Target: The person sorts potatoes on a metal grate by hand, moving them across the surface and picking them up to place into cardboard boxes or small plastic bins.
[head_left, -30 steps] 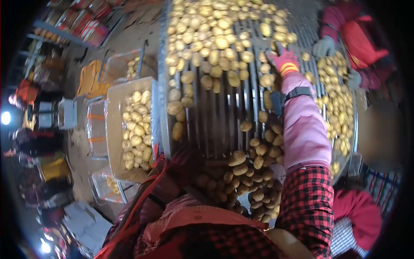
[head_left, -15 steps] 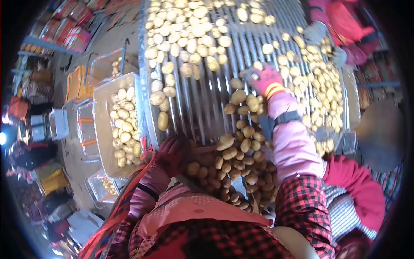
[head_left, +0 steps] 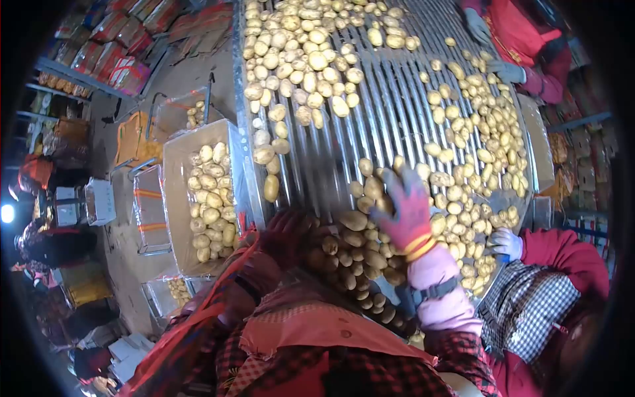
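Grey metal rollers [head_left: 395,99] carry oval yellow potatoes [head_left: 374,188]. Among them, the red-and-grey-gloved right hand [head_left: 405,210] spreads its fingers, seemingly grasping nothing; for the dark-red-gloved left hand [head_left: 286,230] (it is in shadow), I cannot tell. The step seems to be guiding potatoes; the next calls for curved fingers.

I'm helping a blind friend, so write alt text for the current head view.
A person's gloved right hand is open over potatoes at the near end of a ribbed metal table; the left hand is in shadow. Co-workers' gloved hands are at the right; a cardboard box of potatoes stands at left.
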